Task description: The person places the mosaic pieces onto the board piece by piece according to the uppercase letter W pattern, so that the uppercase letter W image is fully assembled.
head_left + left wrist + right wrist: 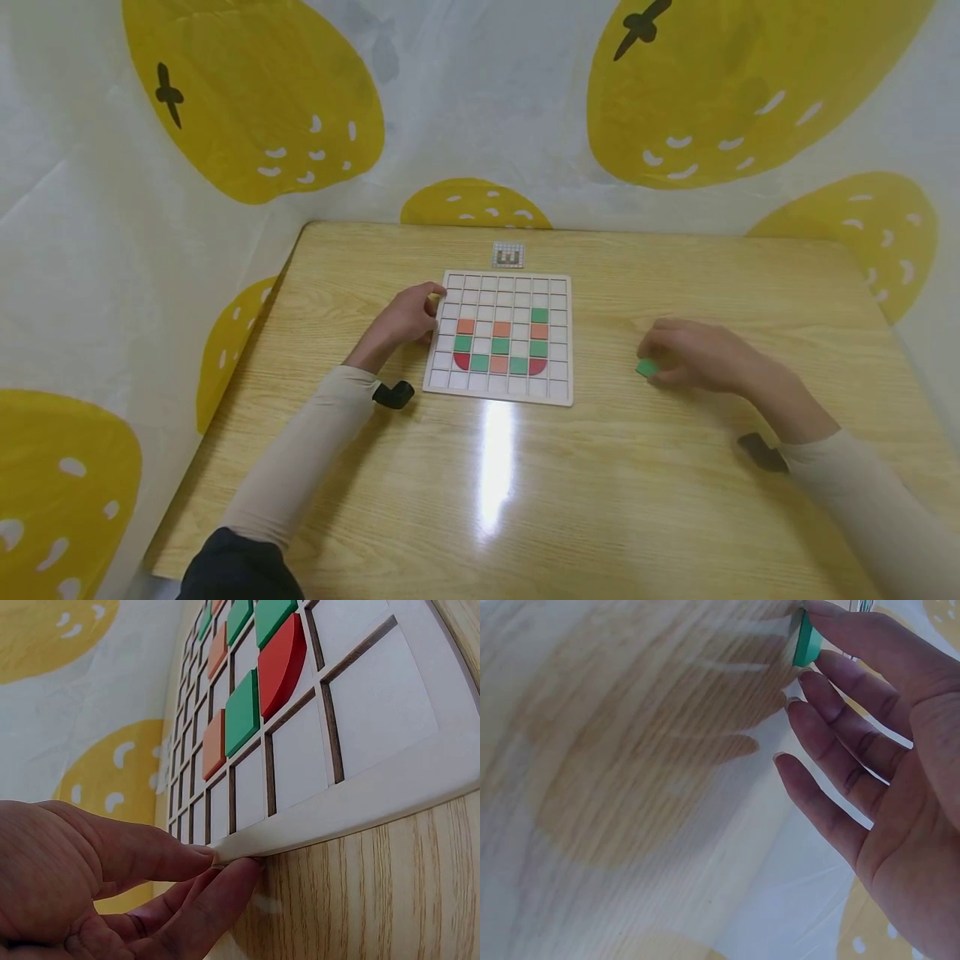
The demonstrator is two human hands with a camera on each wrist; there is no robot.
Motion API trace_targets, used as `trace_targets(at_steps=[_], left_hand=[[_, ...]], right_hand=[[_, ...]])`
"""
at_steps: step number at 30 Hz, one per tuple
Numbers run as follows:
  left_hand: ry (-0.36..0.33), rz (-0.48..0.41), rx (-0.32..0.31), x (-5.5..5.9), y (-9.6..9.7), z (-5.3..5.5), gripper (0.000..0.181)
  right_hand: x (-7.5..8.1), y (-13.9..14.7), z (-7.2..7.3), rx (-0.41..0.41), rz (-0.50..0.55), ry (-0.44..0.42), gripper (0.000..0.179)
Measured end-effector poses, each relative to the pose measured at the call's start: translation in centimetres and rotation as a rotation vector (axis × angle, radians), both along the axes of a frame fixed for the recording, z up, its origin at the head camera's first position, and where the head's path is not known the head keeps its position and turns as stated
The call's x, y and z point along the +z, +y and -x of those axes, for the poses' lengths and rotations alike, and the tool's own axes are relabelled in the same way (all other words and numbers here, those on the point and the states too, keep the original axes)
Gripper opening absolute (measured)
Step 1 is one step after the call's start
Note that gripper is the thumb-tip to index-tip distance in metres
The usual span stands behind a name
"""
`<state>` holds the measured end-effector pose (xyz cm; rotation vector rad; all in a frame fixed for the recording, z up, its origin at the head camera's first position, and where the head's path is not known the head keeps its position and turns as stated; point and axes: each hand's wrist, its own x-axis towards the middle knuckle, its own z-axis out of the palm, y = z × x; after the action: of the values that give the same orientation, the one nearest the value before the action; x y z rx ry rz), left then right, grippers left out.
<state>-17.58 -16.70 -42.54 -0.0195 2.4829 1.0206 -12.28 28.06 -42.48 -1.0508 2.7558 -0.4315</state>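
Note:
A white square grid board (558,389) lies on the wooden table with green, orange and red tiles set in its cells. At the board's left edge, my left hand (408,315) pinches the rim between thumb and fingers. The left wrist view shows the thumb tip against the rim (300,838), near an orange tile (214,746), a green tile (241,714) and a red rounded tile (282,666). Well right of the board, my right hand (701,354) holds a small green square tile (647,367) between thumb and index finger, just above the table; its other fingers are spread.
Behind the board lies a small card (508,255) printted with a dark grid pattern. The wooden table (360,500) meets a white cloth (480,108) with yellow fruit prints at its back and left. A bright reflection shows in front of the board.

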Motion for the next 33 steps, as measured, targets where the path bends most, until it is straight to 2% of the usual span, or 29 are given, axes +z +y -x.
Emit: trace_targets(at_steps=[5, 28, 33], left_hand=[[-0.002, -0.007, 0.003, -0.02, 0.00, 0.02, 0.057], [0.001, -0.009, 0.001, -0.12, -0.01, 0.10, 0.057], [0.004, -0.009, 0.002, -0.15, 0.03, 0.13, 0.057]], right_hand=[[-0.21, 0.16, -0.12, 0.005, 0.015, 0.028, 0.026], [-0.30, 0.04, 0.44, -0.047, -0.023, -0.040, 0.021], [-0.57, -0.10, 0.67, -0.063, -0.042, -0.030, 0.019]])
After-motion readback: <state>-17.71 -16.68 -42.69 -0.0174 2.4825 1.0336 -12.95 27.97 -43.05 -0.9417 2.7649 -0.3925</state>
